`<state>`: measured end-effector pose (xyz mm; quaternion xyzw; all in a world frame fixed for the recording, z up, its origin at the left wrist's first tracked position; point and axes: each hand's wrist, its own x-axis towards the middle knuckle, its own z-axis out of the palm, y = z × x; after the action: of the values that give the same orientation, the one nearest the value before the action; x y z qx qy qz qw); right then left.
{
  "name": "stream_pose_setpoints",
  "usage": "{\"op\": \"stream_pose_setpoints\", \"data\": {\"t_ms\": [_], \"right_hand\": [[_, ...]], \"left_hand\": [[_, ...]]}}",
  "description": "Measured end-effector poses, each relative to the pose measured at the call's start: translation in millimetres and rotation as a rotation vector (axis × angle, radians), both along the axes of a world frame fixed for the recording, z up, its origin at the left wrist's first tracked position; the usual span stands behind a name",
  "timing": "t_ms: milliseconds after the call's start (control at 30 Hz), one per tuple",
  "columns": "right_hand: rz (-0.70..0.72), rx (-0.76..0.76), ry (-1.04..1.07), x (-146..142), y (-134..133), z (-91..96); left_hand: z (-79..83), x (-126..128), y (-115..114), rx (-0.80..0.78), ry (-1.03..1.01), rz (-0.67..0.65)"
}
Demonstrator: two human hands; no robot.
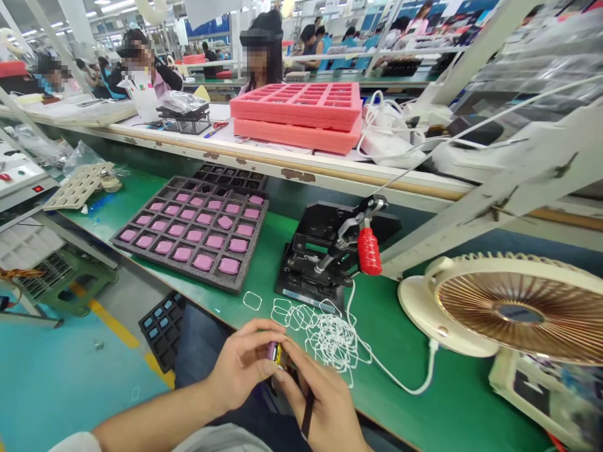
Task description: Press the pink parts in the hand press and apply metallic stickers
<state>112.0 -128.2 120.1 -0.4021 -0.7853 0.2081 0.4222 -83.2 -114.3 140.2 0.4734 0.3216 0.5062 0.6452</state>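
Over the table's front edge, my left hand and my right hand meet around a small purple device with a shiny yellowish side. Both sets of fingers pinch it and cover most of it. A dark narrow strip shows at my right palm; what it is I cannot make out. Just beyond the fingers lies a loose pile of thin white ring gaskets, with a single gasket apart to the left. A dark foam tray holds many purple pieces in its compartments, further back on the left.
A black toggle-clamp press with a red handle stands behind the gaskets. To the right are a beige fan and its white cable. Pink foam trays rest on the shelf above. Another dark tray sits low at left. People work beyond.
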Motion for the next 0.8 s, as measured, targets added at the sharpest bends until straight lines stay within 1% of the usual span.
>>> {"op": "stream_pose_setpoints", "data": {"t_ms": [100, 200, 300, 367, 433, 500, 600, 700, 800], "right_hand": [[-0.037, -0.031, 0.066, -3, -9, -6.3], [-0.084, -0.086, 0.1, 4, -21, -13.3], [-0.171, -0.124, 0.079, 26, -35, -19.6], [-0.292, -0.132, 0.029, 46, -44, -21.5], [-0.423, -0.135, -0.035, 65, -51, -20.2], [-0.506, -0.138, -0.093, 81, -57, -17.0], [-0.557, -0.171, -0.146, 102, -60, -13.7], [-0.604, -0.213, -0.162, 115, -59, -13.4], [-0.644, -0.21, -0.165, 121, -57, -15.8]], "left_hand": [[-7.0, 3, -4, -0.007, 0.029, -0.012], [-18.9, 13, -8, -0.059, 0.023, -0.053], [-30.7, 23, -11, -0.144, -0.009, -0.115], [-34.3, 24, -13, -0.212, -0.033, -0.152], [-33.5, 21, -15, -0.263, 0.001, -0.165], [-30.4, 15, -15, -0.289, 0.11, -0.154], [-25.0, 11, -9, -0.287, 0.247, -0.137], [-17.0, 18, -8, -0.303, 0.276, -0.083], [-8.3, 24, -12, -0.318, 0.282, -0.045]]}}
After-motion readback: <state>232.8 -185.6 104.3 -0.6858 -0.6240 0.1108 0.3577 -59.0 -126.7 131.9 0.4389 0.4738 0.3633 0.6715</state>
